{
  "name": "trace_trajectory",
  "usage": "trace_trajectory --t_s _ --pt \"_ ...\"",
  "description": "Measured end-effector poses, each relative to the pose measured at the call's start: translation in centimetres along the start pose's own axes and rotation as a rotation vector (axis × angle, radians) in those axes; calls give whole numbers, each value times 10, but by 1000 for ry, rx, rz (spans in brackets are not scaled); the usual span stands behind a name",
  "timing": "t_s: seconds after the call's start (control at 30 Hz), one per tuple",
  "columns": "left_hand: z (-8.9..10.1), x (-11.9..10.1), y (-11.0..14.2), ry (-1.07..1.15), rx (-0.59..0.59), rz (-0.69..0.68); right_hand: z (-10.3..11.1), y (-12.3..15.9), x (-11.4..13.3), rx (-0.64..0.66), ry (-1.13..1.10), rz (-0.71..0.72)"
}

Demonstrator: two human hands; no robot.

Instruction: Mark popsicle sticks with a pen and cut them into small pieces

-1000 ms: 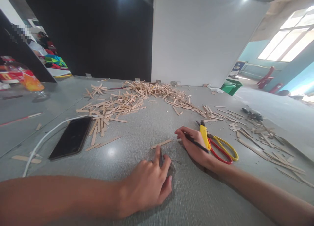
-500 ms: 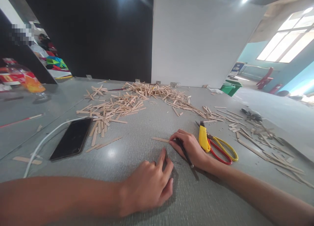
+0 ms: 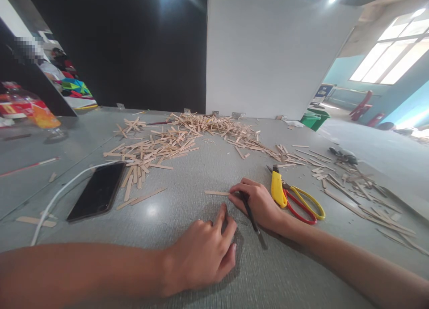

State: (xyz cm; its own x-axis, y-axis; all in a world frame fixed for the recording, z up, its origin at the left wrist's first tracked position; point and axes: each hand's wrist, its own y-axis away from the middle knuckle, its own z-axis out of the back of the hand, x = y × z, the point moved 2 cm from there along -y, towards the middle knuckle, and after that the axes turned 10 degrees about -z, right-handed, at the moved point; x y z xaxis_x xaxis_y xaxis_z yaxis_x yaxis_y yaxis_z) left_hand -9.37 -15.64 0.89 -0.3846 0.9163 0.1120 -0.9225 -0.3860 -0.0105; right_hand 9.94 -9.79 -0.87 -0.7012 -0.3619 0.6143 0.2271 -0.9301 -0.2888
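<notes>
My right hand (image 3: 256, 201) grips a thin dark pencil-like tool (image 3: 252, 219), its tip down by a single wooden stick (image 3: 216, 193) lying flat on the grey table (image 3: 268, 273). My left hand (image 3: 204, 251) rests on the table just in front of that stick, fingers curled, two fingertips pressed down on something small and dark that I cannot make out. Right of my right hand lie a yellow utility knife (image 3: 276, 189) and red-and-yellow scissors (image 3: 303, 205).
A large heap of wooden sticks (image 3: 174, 139) spreads across the back of the table, with cut scraps (image 3: 355, 188) at the right. A black phone (image 3: 98, 192) with a white cable (image 3: 56, 195) lies at the left. A white board (image 3: 268, 54) stands behind.
My right hand turned the pencil-like tool round and drew left toward the single stick, which shifted from slanted to lying level. My left hand barely moved.
</notes>
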Motion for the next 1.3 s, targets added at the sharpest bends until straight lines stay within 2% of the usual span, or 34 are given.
trace_trajectory --t_s 0.23,0.3,0.33,0.4,0.47,0.57,0.67,0.87,1.0,1.17,1.3 --pt "-3 -4 0 15 -12 -7 3 -3 1 53 -21 -22" --pt "-1 3 -3 53 -43 57 3 -4 0 60 -32 -29" --pt "1 11 -4 73 -64 105 3 -4 -1 57 -38 -32" --pt "7 37 -6 115 -118 308 3 -4 -1 41 -46 -38" --pt "13 67 -8 143 -140 381 2 -4 0 29 -50 -40" --pt "17 105 -11 298 -123 349 1 -3 1 42 -62 -39" --pt "14 121 -15 481 -142 326 2 -4 1 57 -106 -74" --pt "5 123 -24 946 -137 392 10 -5 -2 18 -288 -230" --pt "5 123 -27 1194 -190 428 13 -7 -3 -19 -459 -379" --pt "6 123 -28 1377 -261 455 11 -10 -11 -66 -599 -470" --pt "5 126 -27 1449 -269 487 9 -10 -14 -44 -643 -496"
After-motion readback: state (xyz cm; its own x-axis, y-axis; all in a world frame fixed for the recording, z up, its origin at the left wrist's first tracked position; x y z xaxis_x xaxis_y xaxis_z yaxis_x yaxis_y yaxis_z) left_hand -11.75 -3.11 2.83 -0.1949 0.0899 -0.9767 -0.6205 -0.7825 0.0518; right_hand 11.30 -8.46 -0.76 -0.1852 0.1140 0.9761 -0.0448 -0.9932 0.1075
